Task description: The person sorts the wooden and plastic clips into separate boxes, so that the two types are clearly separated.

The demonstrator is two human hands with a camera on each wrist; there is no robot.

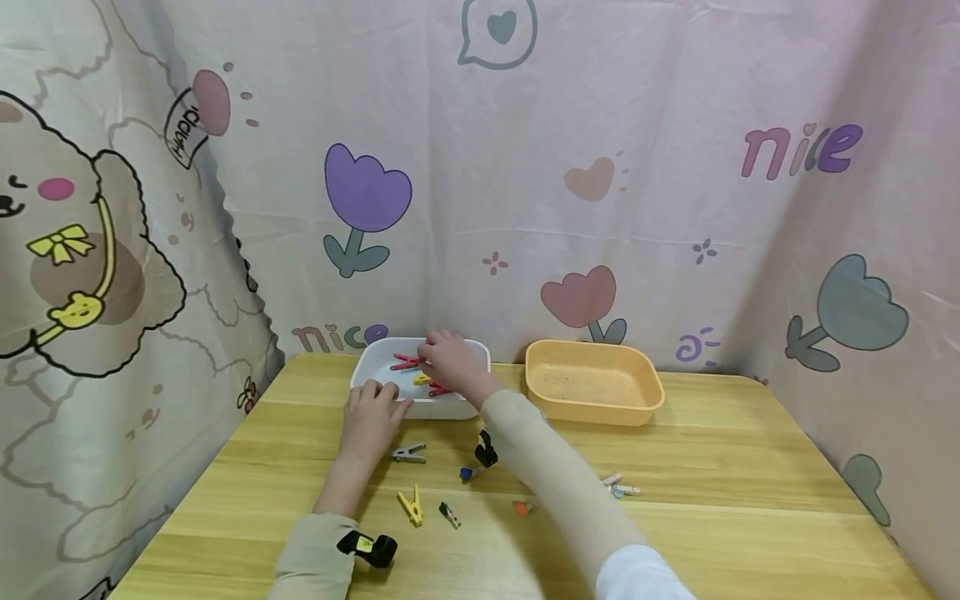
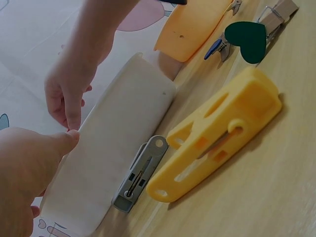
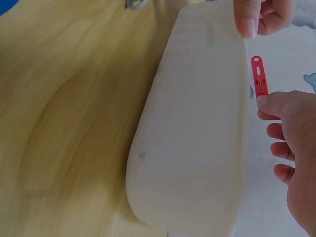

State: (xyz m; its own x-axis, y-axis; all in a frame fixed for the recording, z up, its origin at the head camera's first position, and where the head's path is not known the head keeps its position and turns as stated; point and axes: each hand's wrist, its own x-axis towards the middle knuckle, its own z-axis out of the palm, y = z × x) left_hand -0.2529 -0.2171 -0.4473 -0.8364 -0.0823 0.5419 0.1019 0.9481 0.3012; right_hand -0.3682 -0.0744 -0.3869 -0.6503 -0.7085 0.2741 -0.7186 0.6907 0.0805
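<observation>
My right hand (image 1: 456,365) is over the white plastic tub (image 1: 442,408). In the right wrist view it pinches one end of a red clothespin (image 3: 259,76) between thumb and forefinger, above the rim. My left hand (image 1: 371,417) grips the tub's near left rim, its thumb (image 2: 69,140) on the outer side. Inside the tub lie a yellow clothespin (image 1: 422,379) and another red clothespin (image 1: 439,390), partly hidden by the right hand. A grey clothespin (image 1: 409,452) lies on the table just in front of the tub, and a larger-looking yellow clothespin (image 2: 217,138) lies nearer.
A yellow-orange tub (image 1: 596,408) stands right of the white one. On the wooden table (image 1: 720,500) lie a wooden clip with a green heart (image 2: 247,42), a blue-topped clip (image 1: 467,473), an orange-topped clip (image 1: 522,507) and several pale clips (image 1: 626,491). A printed curtain (image 1: 480,167) hangs behind.
</observation>
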